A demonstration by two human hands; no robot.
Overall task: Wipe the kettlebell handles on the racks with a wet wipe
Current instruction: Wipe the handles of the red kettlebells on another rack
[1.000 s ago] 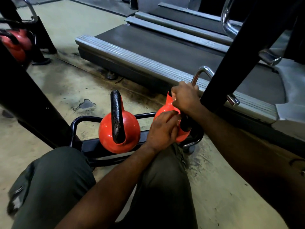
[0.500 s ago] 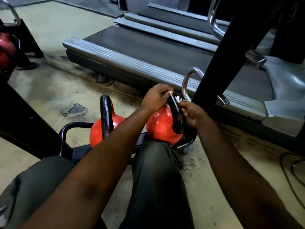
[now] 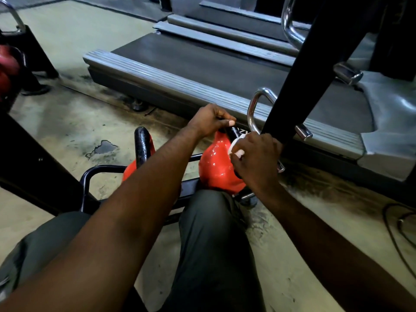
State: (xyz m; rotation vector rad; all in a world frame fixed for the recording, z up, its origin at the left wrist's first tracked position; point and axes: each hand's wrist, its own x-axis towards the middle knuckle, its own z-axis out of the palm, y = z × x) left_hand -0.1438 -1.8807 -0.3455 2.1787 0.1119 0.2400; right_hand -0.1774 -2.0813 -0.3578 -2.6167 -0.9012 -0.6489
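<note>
Two red kettlebells with black handles sit on a low black rack (image 3: 90, 176) in front of my knees. My left hand (image 3: 210, 120) grips the top of the black handle of the right kettlebell (image 3: 213, 167). My right hand (image 3: 254, 161) presses a white wet wipe (image 3: 236, 147) against the near side of that same handle. The left kettlebell (image 3: 141, 143) stands upright, its red body mostly hidden behind my left forearm.
A treadmill deck (image 3: 180, 70) lies just behind the rack. A black slanted post (image 3: 297, 75) and a chrome bar (image 3: 254, 109) stand right of the hands. More red kettlebells (image 3: 6, 70) sit at the far left. Cables (image 3: 400, 221) lie on the floor at right.
My left hand moved from the kettlebell's body up to the top of the handle. My right hand came down from the handle's top to its side, with the wipe now showing.
</note>
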